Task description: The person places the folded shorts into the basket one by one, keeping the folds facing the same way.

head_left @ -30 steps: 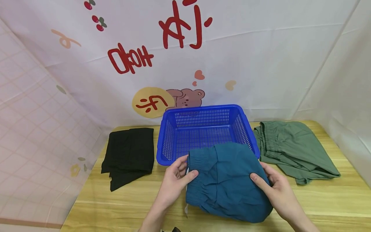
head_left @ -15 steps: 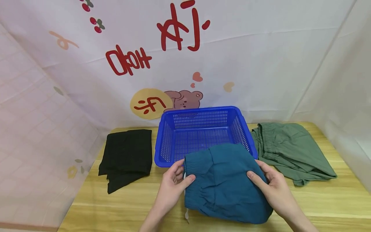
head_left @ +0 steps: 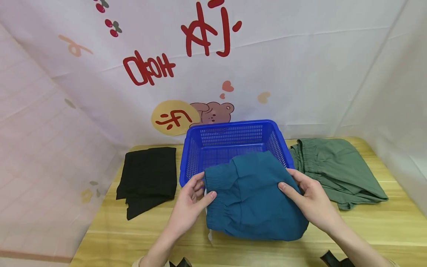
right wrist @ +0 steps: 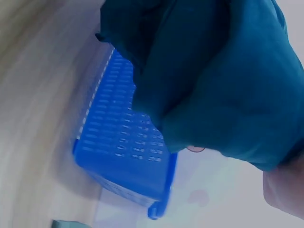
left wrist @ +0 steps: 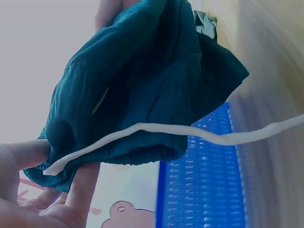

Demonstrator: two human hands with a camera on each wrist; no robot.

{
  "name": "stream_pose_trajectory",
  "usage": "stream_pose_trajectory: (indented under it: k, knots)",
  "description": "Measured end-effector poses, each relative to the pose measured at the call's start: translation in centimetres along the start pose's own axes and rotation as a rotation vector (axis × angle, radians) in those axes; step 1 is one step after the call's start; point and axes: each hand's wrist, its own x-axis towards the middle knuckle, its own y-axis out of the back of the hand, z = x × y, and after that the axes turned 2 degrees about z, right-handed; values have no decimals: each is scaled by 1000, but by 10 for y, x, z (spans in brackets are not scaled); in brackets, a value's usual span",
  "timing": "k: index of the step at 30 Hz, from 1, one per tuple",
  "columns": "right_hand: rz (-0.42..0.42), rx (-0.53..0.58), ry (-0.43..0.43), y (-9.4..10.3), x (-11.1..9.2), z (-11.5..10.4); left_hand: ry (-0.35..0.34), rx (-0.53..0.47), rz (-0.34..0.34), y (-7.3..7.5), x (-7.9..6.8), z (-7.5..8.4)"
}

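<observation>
Teal garment [head_left: 257,200]: held up in front of the blue basket, between the two hands, gathered waistband toward the left hand and smooth rounded end toward the right; it hides the near part of the basket from the head view, and whether it touches the rim I cannot tell
Left hand [head_left: 186,209]: partly closed, thumb on the near face of the waistband and fingers behind, pinching the edge between them
Right hand [head_left: 313,198]: partly closed as well, thumb laid on the front of the cloth near its right edge, fingers mostly hidden behind, gripping it
White cord [left wrist: 190,130]: hangs from the waistband, crossing the left wrist view; its end shows below the cloth in the head view
Blue basket [head_left: 233,127]: perforated plastic, upright at the back of the table, its visible floor bare
Black cloth [head_left: 148,178]: folded, lying flat to the left of the basket, apart from it
Green garment [head_left: 340,167]: folded, lying just right of the basket, gathered waistband toward it
Table [head_left: 133,241]: pale wood grain
Backdrop [head_left: 300,74]: white sheet behind the table, printed with red characters [head_left: 207,31], a pink bear [head_left: 215,114] and hearts
</observation>
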Motion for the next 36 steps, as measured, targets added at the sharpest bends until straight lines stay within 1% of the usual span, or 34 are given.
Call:
stream_pose_trajectory:
  k: [5,7,13,20,23,27,32,34,36]
  knots:
    - [-20,-28,54,6,14,-14,-39,35,21,8,11,9]
    - [-28,-39,63,10,21,-20,-37,40,30,10,17,12]
    - [-67,-55,56,20,45,-40,-26,44,50,19,33,28]
    - [-81,-64,54,26,71,-62,-69,51,50,31,49,48]
    - [-86,-61,49,28,82,-70,-81,64,66,34,57,57]
    - [-68,-52,58,32,94,-80,-123,65,81,37,68,68]
    - [-12,-75,84,36,108,-92,-201,64,101,40,81,79]
    - [1,-77,96,35,114,-95,-204,67,112,41,87,81]
    - [-1,-76,97,33,121,-95,-189,74,120,43,94,81]
